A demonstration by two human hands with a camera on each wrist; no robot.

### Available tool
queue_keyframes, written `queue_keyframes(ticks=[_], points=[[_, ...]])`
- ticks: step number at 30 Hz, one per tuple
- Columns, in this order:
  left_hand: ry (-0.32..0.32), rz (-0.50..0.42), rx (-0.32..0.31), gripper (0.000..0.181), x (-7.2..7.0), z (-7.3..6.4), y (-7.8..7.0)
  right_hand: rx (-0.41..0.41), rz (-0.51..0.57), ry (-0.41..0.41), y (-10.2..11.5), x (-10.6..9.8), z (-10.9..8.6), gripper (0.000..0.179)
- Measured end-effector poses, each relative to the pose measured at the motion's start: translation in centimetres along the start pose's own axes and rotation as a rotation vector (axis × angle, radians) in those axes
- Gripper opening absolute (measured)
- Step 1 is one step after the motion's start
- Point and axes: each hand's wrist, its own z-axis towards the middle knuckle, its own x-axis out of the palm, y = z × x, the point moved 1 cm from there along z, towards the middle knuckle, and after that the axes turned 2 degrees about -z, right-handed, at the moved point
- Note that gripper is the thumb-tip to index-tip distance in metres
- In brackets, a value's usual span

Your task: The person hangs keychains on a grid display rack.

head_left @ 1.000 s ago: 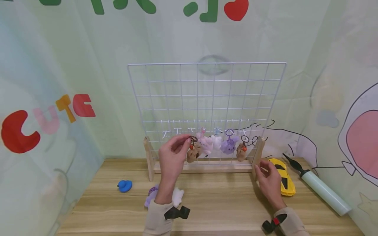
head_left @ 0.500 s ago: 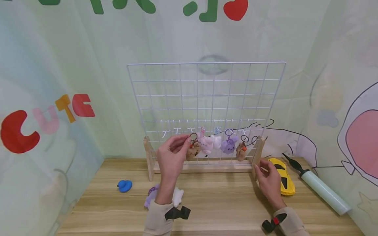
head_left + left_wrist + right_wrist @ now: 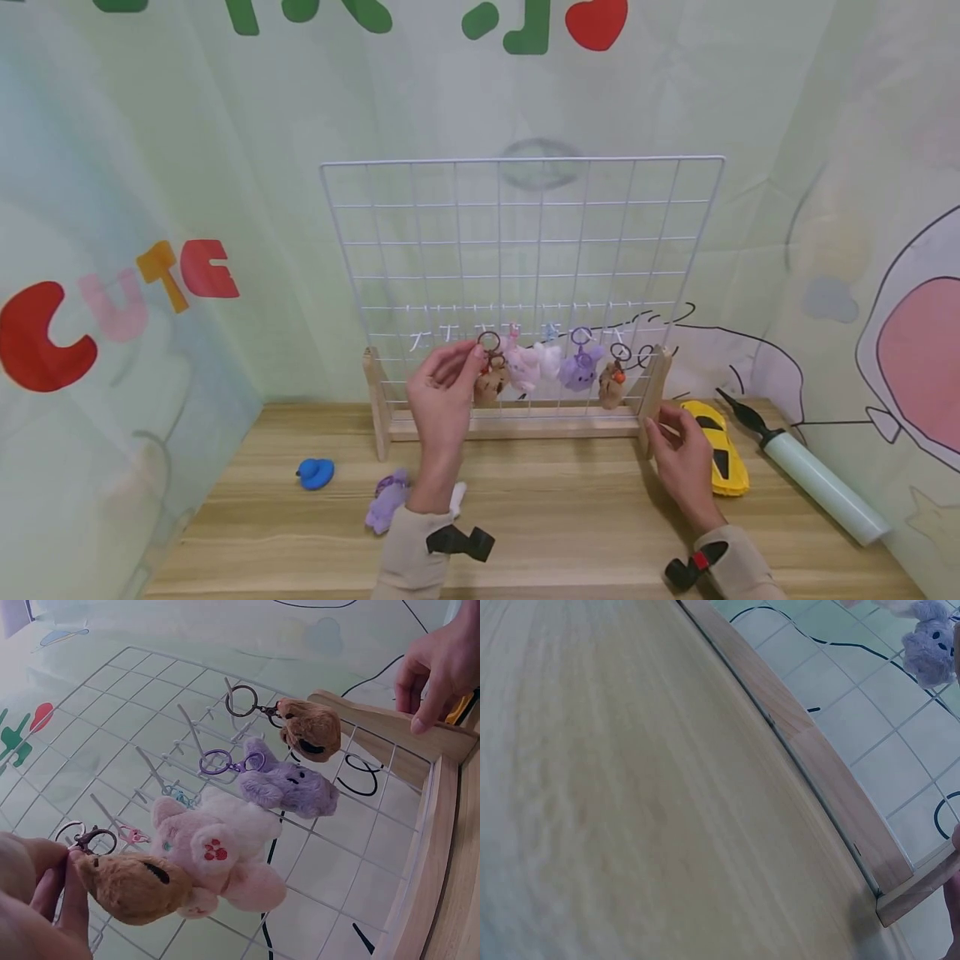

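My left hand [image 3: 442,396] pinches the metal clasp of a brown plush keychain [image 3: 139,889]. Its dark ring [image 3: 488,340] stands up close to a white hook on the wire grid rack [image 3: 525,242]. Beside it hang a pink plush keychain [image 3: 217,851], a white one [image 3: 550,362] partly behind it, a purple one [image 3: 289,786] and another brown one [image 3: 311,729], each by a hook. My right hand [image 3: 682,454] grips the right wooden leg [image 3: 657,392] of the rack between thumb and fingers. Only bits of that hand show at the right wrist view's edge.
On the wooden table [image 3: 555,533] lie a purple plush keychain [image 3: 388,502] and a white plush [image 3: 457,498], the latter mostly behind my left forearm. A blue rubber duck [image 3: 315,474] is at left. A yellow toy car [image 3: 718,450] and a hand pump [image 3: 821,483] lie at right.
The brown keychain's ring has tipped upright and risen a little toward the hook. My left forearm has shifted slightly right, baring more of the purple plush. The right hand stays at the leg.
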Motion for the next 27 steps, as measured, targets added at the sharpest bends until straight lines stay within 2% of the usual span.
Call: queue_keyframes(ticks=[11,18,21,27], points=[[-0.021,-0.013,-0.043,0.017,-0.2,0.0,0.5,0.005,-0.017,0.000,0.0,0.0,0.0,0.041],[-0.050,0.025,-0.065,0.019,-0.8,0.0,0.6,0.003,0.006,0.008,0.0,0.1,0.0,0.041],[-0.040,0.070,-0.078,0.018,-1.3,-0.3,0.6,0.004,-0.002,0.007,0.1,0.1,0.0,0.041],[0.024,0.118,-0.089,0.018,-2.8,-0.9,0.9,0.000,-0.012,-0.001,0.1,-0.1,0.1,0.040]])
